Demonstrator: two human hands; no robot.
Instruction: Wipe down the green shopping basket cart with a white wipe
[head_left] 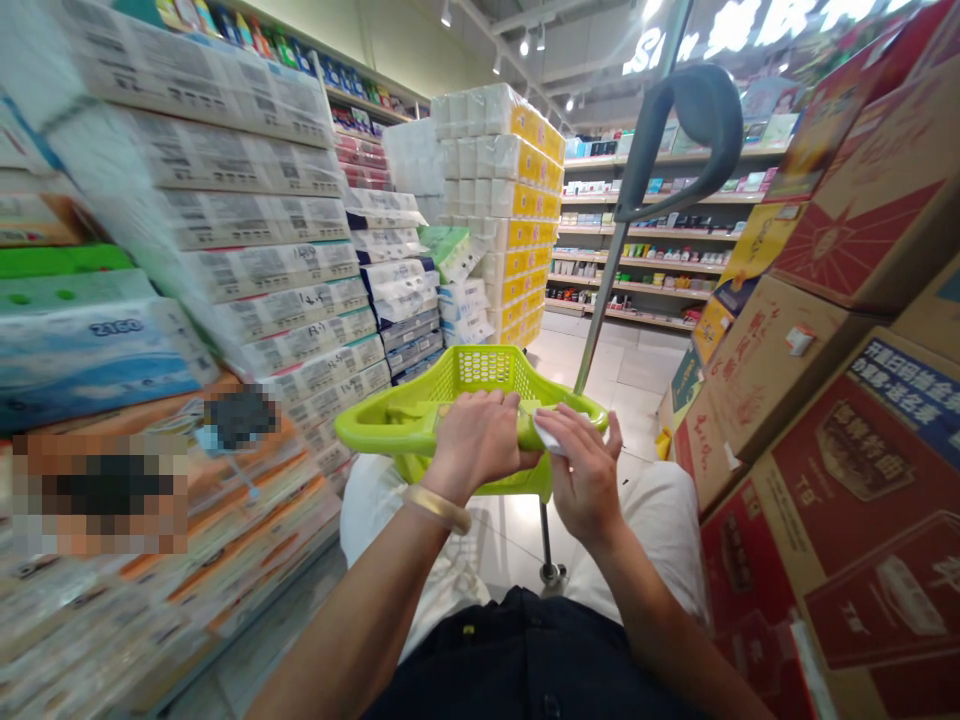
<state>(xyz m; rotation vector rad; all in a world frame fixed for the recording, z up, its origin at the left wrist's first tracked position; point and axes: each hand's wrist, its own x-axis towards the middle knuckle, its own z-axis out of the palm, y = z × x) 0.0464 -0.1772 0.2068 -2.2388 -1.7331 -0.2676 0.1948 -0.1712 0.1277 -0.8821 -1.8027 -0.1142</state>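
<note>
A lime-green plastic shopping basket (390,432) with perforated walls stands in front of me, between my knees. My left hand (480,440) is closed over its near rim, and a gold-coloured bangle sits on that wrist. Beside it, my right hand (581,465) pinches a white wipe or cloth (549,432) against the rim's right part. Whether the wipe is paper or fabric I cannot tell. From the basket's right side a metal pole (602,310) rises, tilted, to a grey loop handle (686,140). Below the basket, a small caster (553,573) touches the floor.
Stacked wrapped tissue packs (277,215) line my left, with blurred items on an orange pack. Yellow-and-white packs (517,200) stand ahead. Cardboard cartons (780,350) rise close on my right. Stocked shelves (675,215) stand behind a tiled floor (637,370).
</note>
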